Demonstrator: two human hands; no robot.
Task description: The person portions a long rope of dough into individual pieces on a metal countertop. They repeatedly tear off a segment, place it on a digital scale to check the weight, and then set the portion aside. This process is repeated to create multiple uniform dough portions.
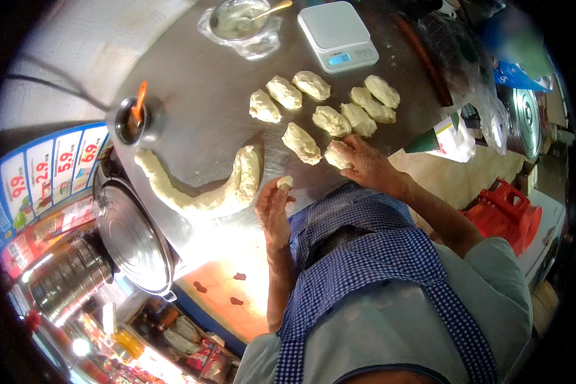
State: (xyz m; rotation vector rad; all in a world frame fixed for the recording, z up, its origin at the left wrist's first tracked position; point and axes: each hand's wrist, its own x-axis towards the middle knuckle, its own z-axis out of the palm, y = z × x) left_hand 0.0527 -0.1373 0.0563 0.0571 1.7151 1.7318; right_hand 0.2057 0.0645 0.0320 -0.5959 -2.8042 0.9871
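My left hand (pixel 274 206) holds a small bit of dough (pixel 284 182) between thumb and fingertips, just over the front edge of the steel table (pixel 206 91). My right hand (pixel 367 163) has its fingers around a piece of dough (pixel 338 154) on the table near that edge. Beside it lies another dough piece (pixel 301 143), and several more, such as one dough piece (pixel 332 121), lie farther back in loose rows. A long, curved roll of dough (pixel 197 200) rests to the left of my left hand, with a thick folded end.
A digital kitchen scale (pixel 338 36) with a lit display stands at the back. Left of it is a metal bowl (pixel 237 21) with a spoon, on plastic film. A metal cup (pixel 130 122) holding an orange-handled utensil stands at the left edge. A dark rod (pixel 422 60) lies at the right.
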